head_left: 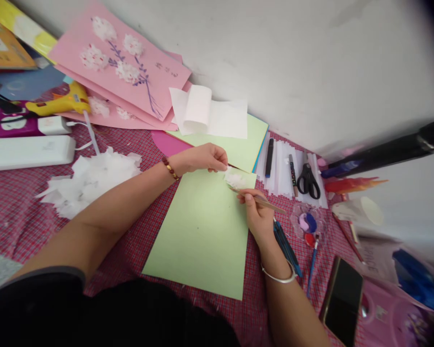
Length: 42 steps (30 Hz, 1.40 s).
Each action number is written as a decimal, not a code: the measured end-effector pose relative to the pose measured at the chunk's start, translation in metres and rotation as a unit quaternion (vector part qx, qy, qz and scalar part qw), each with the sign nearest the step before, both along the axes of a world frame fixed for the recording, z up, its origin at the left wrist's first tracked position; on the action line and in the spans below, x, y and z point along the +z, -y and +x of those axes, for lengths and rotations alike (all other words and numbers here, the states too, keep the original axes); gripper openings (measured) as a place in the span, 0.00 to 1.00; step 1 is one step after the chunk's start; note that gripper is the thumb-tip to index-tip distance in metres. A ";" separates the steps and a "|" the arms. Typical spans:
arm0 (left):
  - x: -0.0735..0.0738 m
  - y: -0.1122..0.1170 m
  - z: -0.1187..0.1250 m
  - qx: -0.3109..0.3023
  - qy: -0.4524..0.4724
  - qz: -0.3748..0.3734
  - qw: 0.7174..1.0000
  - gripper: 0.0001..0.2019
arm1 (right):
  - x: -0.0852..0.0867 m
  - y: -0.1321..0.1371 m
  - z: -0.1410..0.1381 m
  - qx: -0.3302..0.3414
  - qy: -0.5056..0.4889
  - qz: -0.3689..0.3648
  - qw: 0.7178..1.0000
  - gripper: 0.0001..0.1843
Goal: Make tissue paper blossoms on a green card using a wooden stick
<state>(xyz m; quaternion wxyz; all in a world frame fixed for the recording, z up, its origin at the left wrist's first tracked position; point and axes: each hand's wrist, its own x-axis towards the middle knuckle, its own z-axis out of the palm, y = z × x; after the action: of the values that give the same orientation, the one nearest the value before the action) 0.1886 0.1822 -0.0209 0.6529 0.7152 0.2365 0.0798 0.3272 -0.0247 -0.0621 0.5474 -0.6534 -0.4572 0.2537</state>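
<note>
The task's thing, a small tuft of white paper (234, 179), sits near the far end of a pale green sheet (202, 236), between the 2 hands. The left hand (208, 158) is at its upper left, thumb and fingertips drawn together right by its edge; whether that grip has hold of a scrap, I cannot tell. The right hand (257, 214) is below and to the right of the tuft, its grip closed round a slim brown tool (269, 204). The tool's tip reaches the tuft's lower edge, while the fingers stay just beside it.

The green sheet lies flat on a counter (144, 221) spread with a red checked cloth. To the left are a heap of white paper pieces (83, 176), a white power strip (29, 152) and a yellow glue gun (65, 100). Beyond, a pink card (152, 50) bears 4 white flower clusters on painted stems, and a roll of white paper (197, 110) rests close by. To the right, black scissors (308, 183) and 2 pens (269, 158) lie on white strips (280, 180); nearer are a clear dish (295, 218) of paint, a blue brush (313, 265) and a dark-screened phone (343, 296). A pale wall (292, 72) stands behind everything.
</note>
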 end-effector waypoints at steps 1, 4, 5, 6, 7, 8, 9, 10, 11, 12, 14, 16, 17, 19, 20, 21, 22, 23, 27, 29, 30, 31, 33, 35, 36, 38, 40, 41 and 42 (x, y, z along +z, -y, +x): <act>0.000 0.000 -0.001 -0.002 0.000 0.013 1.000 0.03 | -0.001 -0.001 0.001 0.002 0.010 -0.001 1.000 0.09; 0.002 0.000 -0.002 -0.007 0.003 0.042 0.999 0.03 | -0.004 -0.005 0.003 -0.003 0.034 0.006 0.999 0.09; 0.002 0.000 -0.002 -0.007 0.003 0.045 0.999 0.03 | -0.004 -0.006 0.003 -0.006 0.038 0.010 0.999 0.09; 0.003 0.000 -0.002 -0.007 0.002 0.046 0.999 0.03 | -0.005 -0.006 0.004 -0.010 0.039 0.014 0.999 0.09; 0.003 0.001 -0.002 -0.007 0.002 0.048 0.999 0.03 | -0.005 -0.007 0.004 -0.014 0.038 0.016 0.999 0.10; 0.003 0.001 -0.003 -0.006 0.001 0.052 0.999 0.03 | -0.005 -0.007 0.004 -0.017 0.035 0.017 0.999 0.10; 0.003 0.001 -0.003 -0.007 0.000 0.055 0.998 0.04 | -0.005 -0.007 0.005 -0.020 0.032 0.018 0.999 0.10; 0.002 0.001 -0.003 -0.010 -0.002 0.058 0.998 0.04 | -0.005 -0.008 0.005 -0.022 0.029 0.018 0.999 0.10; 0.002 0.001 -0.003 -0.015 -0.006 0.059 0.998 0.05 | -0.004 -0.008 0.005 -0.025 0.028 0.018 0.999 0.10; 0.001 0.001 -0.003 -0.023 -0.011 0.058 0.998 0.05 | -0.004 -0.008 0.005 -0.027 0.027 0.018 0.999 0.10; -0.001 0.003 -0.001 -0.045 -0.022 0.050 0.997 0.07 | -0.003 -0.008 0.004 -0.032 0.030 0.019 0.999 0.11; -0.003 0.007 0.001 -0.070 -0.029 0.044 0.996 0.07 | -0.002 -0.009 0.004 -0.038 0.034 0.020 0.999 0.12; -0.005 0.010 0.003 -0.081 -0.032 0.047 0.995 0.07 | -0.002 -0.010 0.004 -0.042 0.033 0.020 0.998 0.12; -0.008 0.015 0.007 -0.089 -0.042 0.069 0.993 0.06 | -0.001 -0.010 0.004 -0.048 0.027 0.018 0.998 0.12; -0.009 0.018 0.009 -0.087 -0.049 0.089 0.991 0.06 | -0.001 -0.011 0.004 -0.050 0.023 0.018 0.998 0.13; -0.011 0.021 0.011 -0.081 -0.055 0.112 0.989 0.06 | -0.001 -0.010 0.004 -0.052 0.019 0.019 0.998 0.12; -0.012 0.024 0.012 -0.073 -0.058 0.137 0.986 0.06 | -0.001 -0.010 0.004 -0.055 0.014 0.024 0.998 0.12; -0.013 0.026 0.014 -0.064 -0.057 0.162 0.983 0.06 | 0.000 -0.009 0.003 -0.060 0.008 0.033 0.998 0.12; -0.017 0.031 0.017 -0.037 -0.040 0.222 0.973 0.06 | 0.005 -0.005 -0.002 -0.092 -0.004 0.084 0.992 0.11; -0.019 0.032 0.019 -0.030 -0.038 0.228 0.972 0.06 | 0.006 -0.003 -0.004 -0.088 0.011 0.091 0.992 0.11; -0.021 0.032 0.019 -0.028 -0.038 0.229 0.972 0.07 | 0.006 -0.003 -0.005 -0.077 0.021 0.088 0.993 0.11; -0.022 0.032 0.020 -0.027 -0.037 0.230 0.972 0.07 | 0.005 -0.002 -0.005 -0.064 0.031 0.082 0.994 0.11; -0.025 0.031 0.022 -0.027 -0.035 0.234 0.971 0.07 | 0.001 -0.003 -0.005 -0.043 0.053 0.062 0.996 0.11; -0.028 0.031 0.023 -0.027 -0.037 0.239 0.970 0.08 | -0.004 -0.003 -0.004 -0.033 0.079 0.041 0.995 0.10; -0.029 0.031 0.024 -0.027 -0.039 0.241 0.969 0.08 | -0.005 -0.004 -0.003 -0.028 0.094 0.032 0.995 0.10; -0.029 0.031 0.025 -0.025 -0.041 0.240 0.970 0.08 | -0.006 -0.004 -0.002 -0.015 0.126 0.022 0.992 0.09; -0.027 0.032 0.024 -0.020 -0.040 0.230 0.972 0.07 | -0.005 -0.005 -0.002 0.003 0.169 0.020 0.985 0.09; -0.026 0.032 0.024 -0.011 -0.038 0.221 0.974 0.07 | -0.003 -0.004 -0.001 0.014 0.197 0.021 0.980 0.09; -0.024 0.032 0.023 0.007 -0.034 0.210 0.977 0.06 | -0.002 -0.004 -0.001 0.025 0.228 0.023 0.973 0.09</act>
<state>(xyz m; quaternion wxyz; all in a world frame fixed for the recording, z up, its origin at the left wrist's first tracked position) 0.2118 0.1502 -0.0449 0.4789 0.8372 0.2412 0.1076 0.3259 -0.0206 -0.0643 0.4368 -0.6695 -0.5922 0.1013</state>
